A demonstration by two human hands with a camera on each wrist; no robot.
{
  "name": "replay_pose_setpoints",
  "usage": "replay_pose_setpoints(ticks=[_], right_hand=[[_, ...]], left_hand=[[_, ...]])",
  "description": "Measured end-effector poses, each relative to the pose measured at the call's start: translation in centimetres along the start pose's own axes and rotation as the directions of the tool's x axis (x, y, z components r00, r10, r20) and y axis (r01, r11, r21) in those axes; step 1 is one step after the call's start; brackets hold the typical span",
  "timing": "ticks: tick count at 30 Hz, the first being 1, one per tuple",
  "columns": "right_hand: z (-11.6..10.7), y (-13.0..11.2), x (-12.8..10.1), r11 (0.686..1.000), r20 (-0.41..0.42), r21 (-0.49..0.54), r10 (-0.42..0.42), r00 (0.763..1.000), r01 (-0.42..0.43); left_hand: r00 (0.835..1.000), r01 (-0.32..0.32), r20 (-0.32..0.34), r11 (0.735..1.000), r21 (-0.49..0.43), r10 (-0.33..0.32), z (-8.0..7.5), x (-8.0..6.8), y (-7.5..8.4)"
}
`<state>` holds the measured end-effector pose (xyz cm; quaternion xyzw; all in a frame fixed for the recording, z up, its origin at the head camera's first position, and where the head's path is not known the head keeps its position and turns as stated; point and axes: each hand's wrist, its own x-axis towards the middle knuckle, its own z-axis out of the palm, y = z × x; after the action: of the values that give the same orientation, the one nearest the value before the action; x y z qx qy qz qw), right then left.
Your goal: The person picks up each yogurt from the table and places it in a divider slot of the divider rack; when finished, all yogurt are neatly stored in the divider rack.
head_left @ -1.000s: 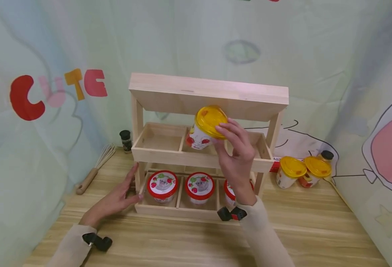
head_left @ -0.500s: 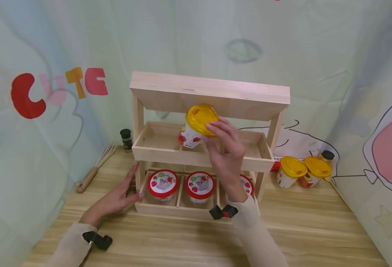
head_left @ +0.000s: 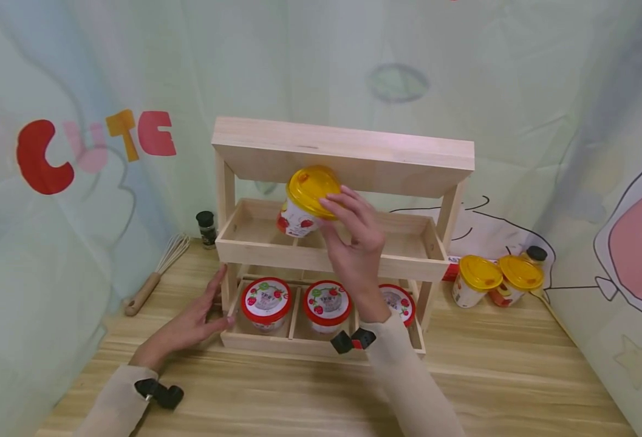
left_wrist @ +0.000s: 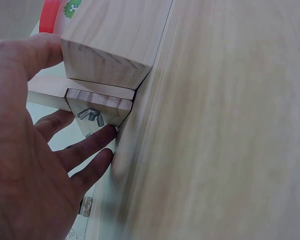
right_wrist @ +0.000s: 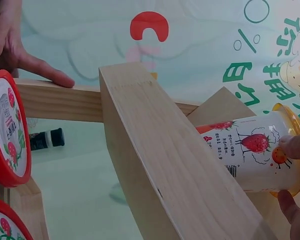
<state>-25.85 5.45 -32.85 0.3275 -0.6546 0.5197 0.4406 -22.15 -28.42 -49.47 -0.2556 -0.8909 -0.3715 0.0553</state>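
My right hand (head_left: 355, 255) grips a white cup with a yellow lid (head_left: 312, 191) near its top. The cup tilts over the upper tray (head_left: 260, 224) of a two-tier wooden rack; strawberry drawings show on its side in the right wrist view. My left hand (head_left: 181, 331) rests at the lower left end of the rack, thumb at the front corner and fingers spread along the side by a wing nut (left_wrist: 91, 116). Below, the lower tray (head_left: 282, 346) holds a left red-lidded tub (head_left: 266, 301), a middle tub (head_left: 327, 303) and a right tub (head_left: 397, 302), partly covered by my wrist.
Two more yellow-lidded cups, one nearer (head_left: 476, 282) and one farther right (head_left: 517, 280), stand right of the rack, with a dark-capped jar (head_left: 536, 254) behind. At left lie a whisk (head_left: 159, 273) and a small black-capped bottle (head_left: 206, 229). The rack's top board (head_left: 342, 145) overhangs the upper tray.
My right hand has carried the yellow-lidded cup leftward over the upper tray, uncovering more of the right red-lidded tub. My left hand has stayed at the rack's side.
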Motion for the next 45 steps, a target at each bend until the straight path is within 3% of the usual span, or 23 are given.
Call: replay_pose_setpoints(ticks=[23, 38, 45], right_hand=[[2.1, -0.6, 0.5, 1.000, 0.112, 0.000, -0.023, 0.993, 0.023], [4.0, -0.1, 0.4, 0.993, 0.280, -0.064, -0.074, 0.957, 0.096], [4.4, -0.4, 0.5, 0.991, 0.347, -0.100, -0.044, 0.937, 0.084]], left_hand=[[1.000, 0.000, -0.001, 1.000, 0.013, 0.000, 0.0, 0.1, -0.3], [1.000, -0.003, -0.003, 1.000, 0.002, 0.003, 0.0, 0.0, -0.4], [1.000, 0.014, 0.005, 1.000, -0.002, -0.014, 0.1, 0.0, -0.5]])
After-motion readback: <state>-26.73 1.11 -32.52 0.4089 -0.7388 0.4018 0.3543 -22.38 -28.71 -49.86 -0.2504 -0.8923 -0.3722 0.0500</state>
